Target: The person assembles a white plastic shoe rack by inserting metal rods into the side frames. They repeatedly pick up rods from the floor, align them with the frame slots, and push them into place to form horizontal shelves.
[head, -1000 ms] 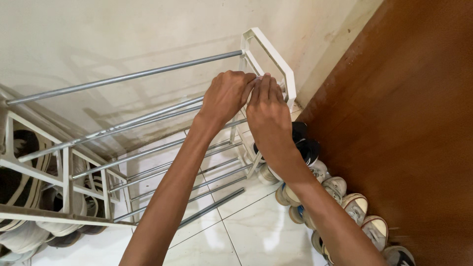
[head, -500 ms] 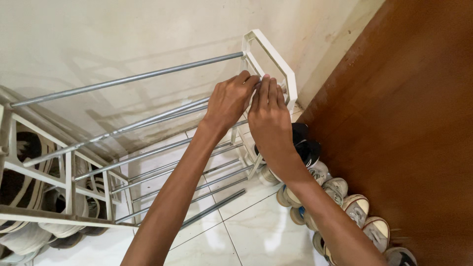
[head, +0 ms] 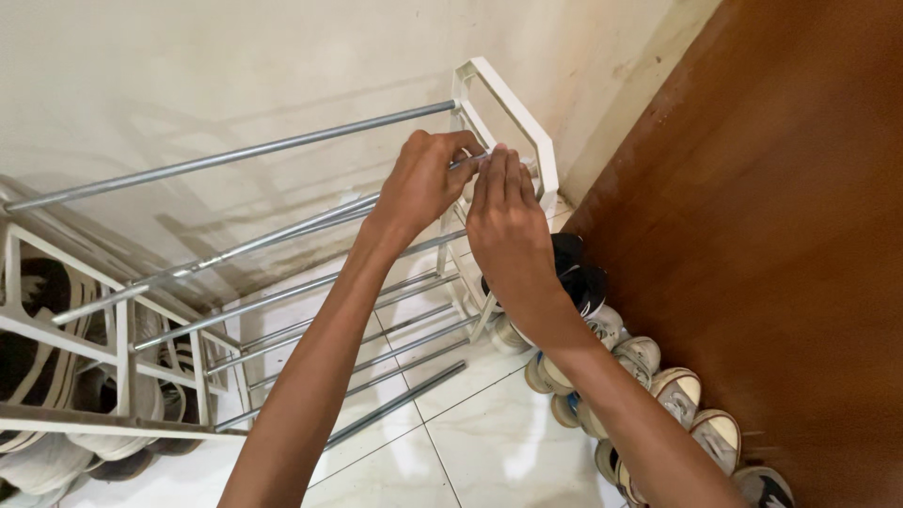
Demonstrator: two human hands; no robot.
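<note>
A shoe rack with white side frames and grey metal rods stands against a cream wall. My left hand (head: 422, 181) is closed around the end of a metal rod (head: 273, 233) near the right white side frame (head: 523, 111). My right hand (head: 506, 218) lies beside it, fingers pressed on the same frame where the rod end meets it. The rod's tip and the socket are hidden by my fingers. Both forearms reach up from the bottom of the view.
The top rod (head: 235, 152) runs left to the other white side frame (head: 120, 329), with shoes (head: 38, 357) stored behind it. Several shoes (head: 658, 376) lie in a row on the tiled floor (head: 470, 442) along a brown wooden door (head: 790, 235).
My left hand has curled tighter around the rod end and shifted slightly up. The view has drifted a little; the rack frame sits slightly further left.
</note>
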